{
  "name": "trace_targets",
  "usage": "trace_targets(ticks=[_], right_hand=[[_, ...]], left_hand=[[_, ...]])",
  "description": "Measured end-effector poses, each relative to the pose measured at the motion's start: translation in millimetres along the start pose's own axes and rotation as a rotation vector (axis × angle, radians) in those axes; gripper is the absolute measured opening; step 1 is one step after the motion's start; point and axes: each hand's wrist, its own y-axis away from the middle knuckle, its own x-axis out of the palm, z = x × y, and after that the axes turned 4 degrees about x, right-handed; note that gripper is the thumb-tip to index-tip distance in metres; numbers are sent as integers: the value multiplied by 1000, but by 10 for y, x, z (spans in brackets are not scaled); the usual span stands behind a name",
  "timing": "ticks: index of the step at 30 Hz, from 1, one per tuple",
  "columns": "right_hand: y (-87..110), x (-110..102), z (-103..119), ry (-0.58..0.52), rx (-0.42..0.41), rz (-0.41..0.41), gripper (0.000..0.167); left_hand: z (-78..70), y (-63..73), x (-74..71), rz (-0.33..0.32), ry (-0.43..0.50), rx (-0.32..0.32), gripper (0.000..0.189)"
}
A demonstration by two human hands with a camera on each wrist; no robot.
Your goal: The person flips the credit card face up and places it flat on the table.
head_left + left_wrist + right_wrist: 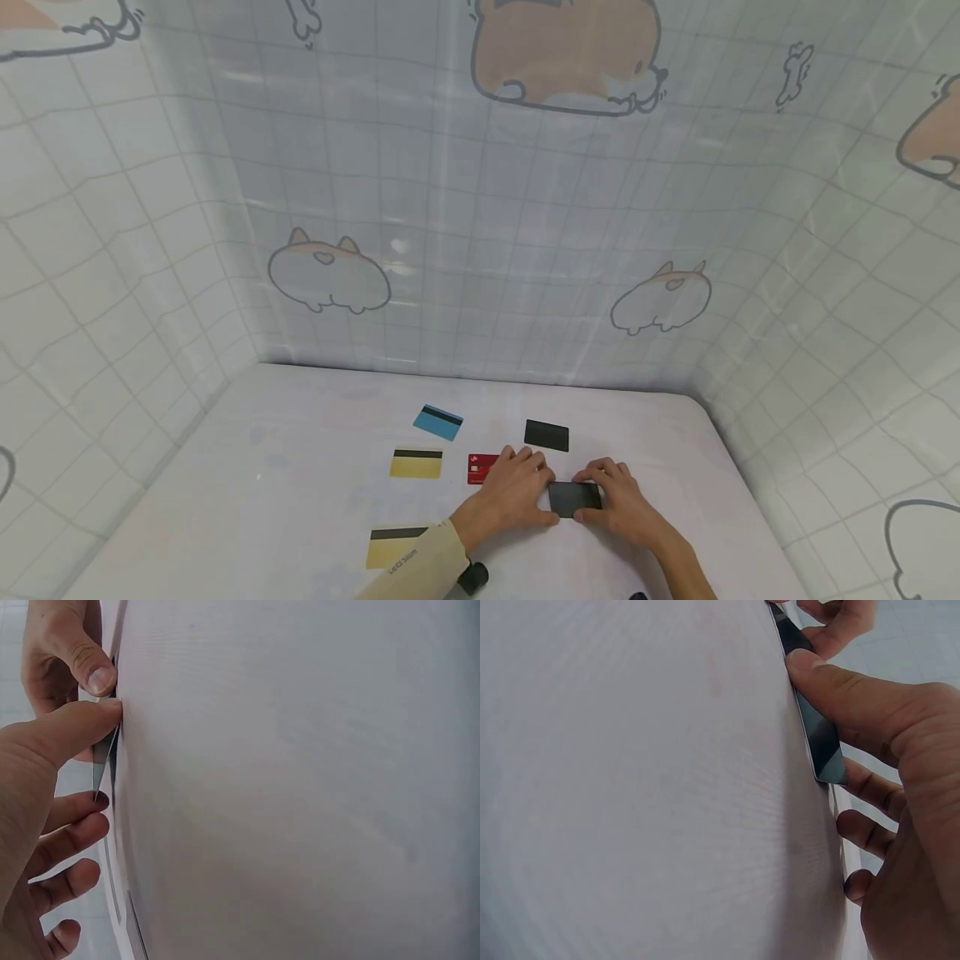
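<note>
A dark card (575, 500) lies between the two hands on the white table, close to the surface. The left hand (514, 492) holds its left end, thumb at the near edge and a fingertip at the far edge. On the other end, the right hand (619, 500) grips it with thumb and index finger the same way. The right wrist view shows the card (817, 735) edge-on, slightly tilted, under the right thumb (810, 661). Partly behind the left hand is a red card (480, 469), and a second black card (547, 435) lies beyond.
Left of the hands lie a blue card (438, 422) and a yellow card (416, 463), each with a dark stripe. Another yellow card (390, 546) is partly covered by the left sleeve (423, 558). A printed curtain (495, 208) encloses the table (247, 475).
</note>
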Motion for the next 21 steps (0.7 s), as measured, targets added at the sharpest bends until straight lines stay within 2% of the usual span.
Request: trace_targets(ticks=[6, 21], right_hand=[[-8, 2, -16, 5, -4, -9, 47], [143, -74, -8, 6, -35, -3, 45]], left_hand=[[-20, -11, -6, -8, -12, -4, 60], [-190, 40, -51, -33, -69, 2, 60]])
